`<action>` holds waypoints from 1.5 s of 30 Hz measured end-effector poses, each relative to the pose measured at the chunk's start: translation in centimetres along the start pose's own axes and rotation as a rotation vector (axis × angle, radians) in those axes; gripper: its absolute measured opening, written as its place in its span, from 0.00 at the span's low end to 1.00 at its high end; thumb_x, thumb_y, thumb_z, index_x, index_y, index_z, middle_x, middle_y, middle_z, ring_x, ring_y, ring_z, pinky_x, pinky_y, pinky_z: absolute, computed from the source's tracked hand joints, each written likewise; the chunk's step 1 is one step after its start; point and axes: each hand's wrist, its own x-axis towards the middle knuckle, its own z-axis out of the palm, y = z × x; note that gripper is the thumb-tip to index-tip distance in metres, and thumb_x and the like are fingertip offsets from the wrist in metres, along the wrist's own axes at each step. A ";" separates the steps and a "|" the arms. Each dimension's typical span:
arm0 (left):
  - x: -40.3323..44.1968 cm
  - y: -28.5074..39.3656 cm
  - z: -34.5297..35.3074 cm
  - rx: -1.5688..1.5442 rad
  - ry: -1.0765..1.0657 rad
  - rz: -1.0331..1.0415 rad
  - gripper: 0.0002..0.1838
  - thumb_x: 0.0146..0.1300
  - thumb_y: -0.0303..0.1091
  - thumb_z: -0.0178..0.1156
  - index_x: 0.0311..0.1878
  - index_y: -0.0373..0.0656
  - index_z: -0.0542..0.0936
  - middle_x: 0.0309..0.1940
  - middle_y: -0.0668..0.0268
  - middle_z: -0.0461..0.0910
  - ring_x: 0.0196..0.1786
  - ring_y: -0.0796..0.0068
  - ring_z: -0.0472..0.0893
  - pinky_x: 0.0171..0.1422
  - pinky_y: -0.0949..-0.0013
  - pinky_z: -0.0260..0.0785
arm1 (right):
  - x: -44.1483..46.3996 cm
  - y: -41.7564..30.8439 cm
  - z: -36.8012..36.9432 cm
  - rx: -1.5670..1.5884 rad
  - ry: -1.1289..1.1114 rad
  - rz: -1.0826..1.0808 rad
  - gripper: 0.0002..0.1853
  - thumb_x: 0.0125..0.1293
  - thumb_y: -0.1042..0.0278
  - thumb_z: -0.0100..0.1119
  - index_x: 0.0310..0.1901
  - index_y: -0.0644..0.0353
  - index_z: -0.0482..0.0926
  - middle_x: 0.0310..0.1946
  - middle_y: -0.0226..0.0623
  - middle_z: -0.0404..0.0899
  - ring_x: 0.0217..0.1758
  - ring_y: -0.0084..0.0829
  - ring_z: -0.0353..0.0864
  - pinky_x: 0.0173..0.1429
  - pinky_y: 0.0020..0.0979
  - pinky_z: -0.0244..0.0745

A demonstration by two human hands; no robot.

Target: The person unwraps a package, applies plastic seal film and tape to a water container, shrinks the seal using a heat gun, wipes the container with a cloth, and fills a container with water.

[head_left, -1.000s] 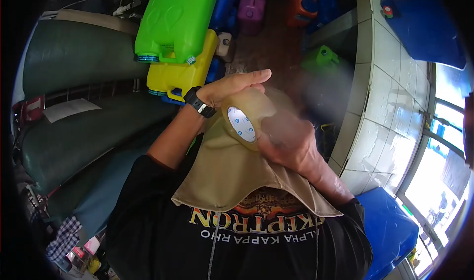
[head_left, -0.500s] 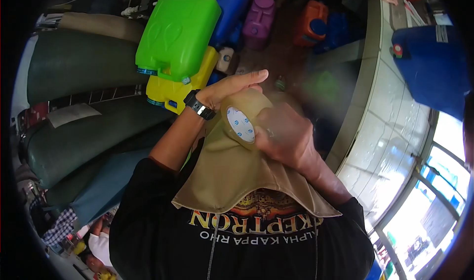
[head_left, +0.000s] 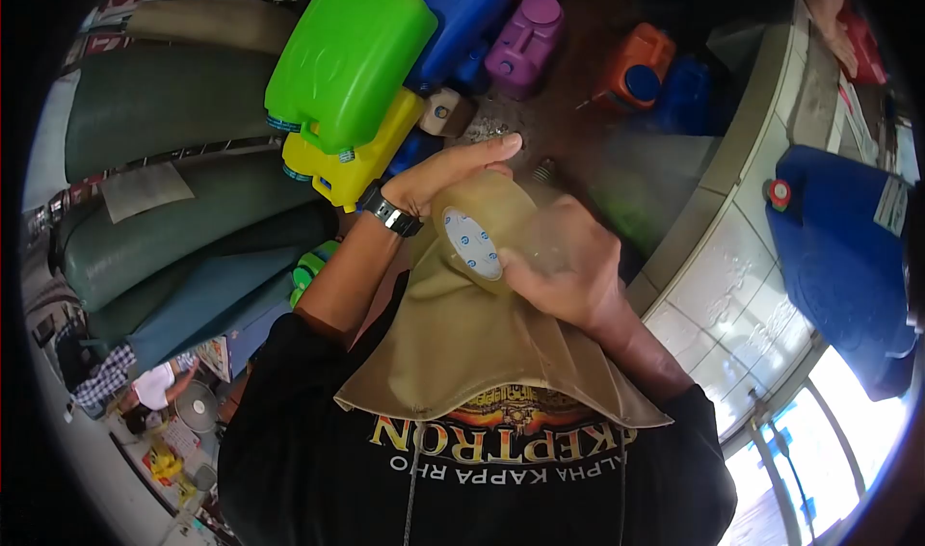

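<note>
A wide roll of clear tan tape point(head_left: 489, 199), with a white core showing blue marks, is tilted between my two hands in front of my chest. My left hand point(head_left: 448, 175), with a black watch at the wrist, lies along the roll's far left side; its thumb is stretched out and its other fingers are mostly hidden behind the roll. From the right, my right hand point(head_left: 568, 266) grips the roll's edge, its thumb by the core; a blur covers part of its fingers. Tan cloth point(head_left: 462, 344) hangs below the roll over my black shirt.
Green point(head_left: 352, 64), yellow point(head_left: 361, 156), blue point(head_left: 462, 16) and purple point(head_left: 525, 50) jugs stand ahead. An orange jug point(head_left: 644, 64) is farther right. Green padded seats point(head_left: 173, 112) line the left. A tiled ledge point(head_left: 713, 305) and a blue container point(head_left: 838, 257) are right. Another person's hand point(head_left: 833, 26) shows top right.
The view has turned, so the ledge and blue container appear lower, and another person's hand shows more at the top right. My hands and the tape roll keep nearly the same pose.
</note>
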 end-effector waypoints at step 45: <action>2.6 8.2 -2.0 0.675 0.531 0.836 0.19 0.47 0.33 0.78 0.41 0.40 0.82 0.39 0.63 0.84 0.44 0.62 0.81 0.55 0.62 0.69 | 17.7 6.3 0.7 0.602 0.206 0.789 0.12 0.66 0.68 0.58 0.41 0.70 0.84 0.31 0.28 0.82 0.30 0.16 0.75 0.34 0.23 0.71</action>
